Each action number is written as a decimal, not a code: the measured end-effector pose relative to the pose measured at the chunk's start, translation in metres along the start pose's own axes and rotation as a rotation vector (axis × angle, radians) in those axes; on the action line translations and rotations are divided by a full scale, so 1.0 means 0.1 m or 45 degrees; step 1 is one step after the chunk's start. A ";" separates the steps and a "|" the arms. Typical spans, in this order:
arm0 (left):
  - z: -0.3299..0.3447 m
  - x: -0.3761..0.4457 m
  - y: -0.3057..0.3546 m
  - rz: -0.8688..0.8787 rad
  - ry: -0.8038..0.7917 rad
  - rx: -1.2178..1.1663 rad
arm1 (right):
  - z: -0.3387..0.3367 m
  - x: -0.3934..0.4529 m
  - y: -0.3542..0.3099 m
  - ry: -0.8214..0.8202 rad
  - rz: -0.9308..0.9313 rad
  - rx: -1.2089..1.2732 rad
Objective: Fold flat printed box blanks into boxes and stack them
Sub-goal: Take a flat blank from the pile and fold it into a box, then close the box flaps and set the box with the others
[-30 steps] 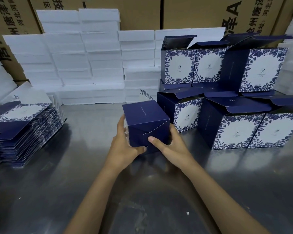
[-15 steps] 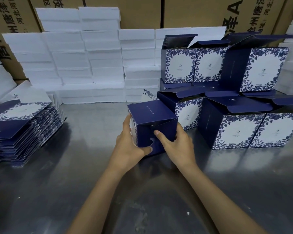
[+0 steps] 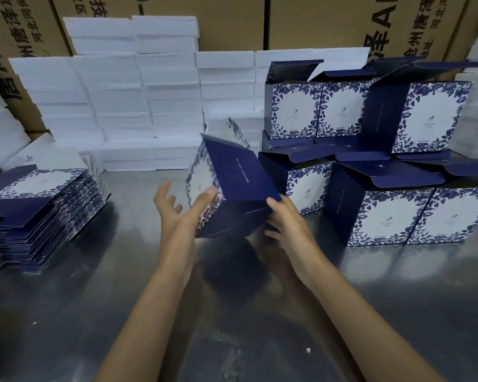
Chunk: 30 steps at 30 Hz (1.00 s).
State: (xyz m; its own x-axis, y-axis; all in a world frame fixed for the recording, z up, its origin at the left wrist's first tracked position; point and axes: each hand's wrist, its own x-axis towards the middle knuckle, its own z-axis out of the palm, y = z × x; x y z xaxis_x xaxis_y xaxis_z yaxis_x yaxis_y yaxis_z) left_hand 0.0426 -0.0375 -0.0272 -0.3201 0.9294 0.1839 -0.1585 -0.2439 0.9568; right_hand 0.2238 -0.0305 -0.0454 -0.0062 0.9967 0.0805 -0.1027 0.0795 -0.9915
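Between both hands' grip, a tilted folded box (image 3: 229, 186) above the table (image 3: 94, 285).

You hold a cube-shaped cardboard box (image 3: 232, 186) with plain navy panels and one white face bordered in blue leaves. The folded boxes stacked at right (image 3: 392, 172) and the flat blanks piled at left (image 3: 36, 205) show that same print. White foam slabs (image 3: 127, 100) stand before brown cartons (image 3: 315, 20) with black lettering.

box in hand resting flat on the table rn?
No, the box is tilted and lifted off the table, between both hands.
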 end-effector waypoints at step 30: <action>0.14 -0.14 0.72 -0.058 -0.438 1.458 | 0.09 -0.56 -0.18 0.102 -0.113 0.032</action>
State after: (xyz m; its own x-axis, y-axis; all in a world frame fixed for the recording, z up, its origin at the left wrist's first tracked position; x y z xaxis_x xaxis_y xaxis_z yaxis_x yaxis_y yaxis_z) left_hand 0.0490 -0.0646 0.0424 -0.0414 0.9987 0.0281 0.8169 0.0176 0.5765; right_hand 0.2173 -0.0875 -0.0311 0.0834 0.9838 0.1585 -0.1242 0.1681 -0.9779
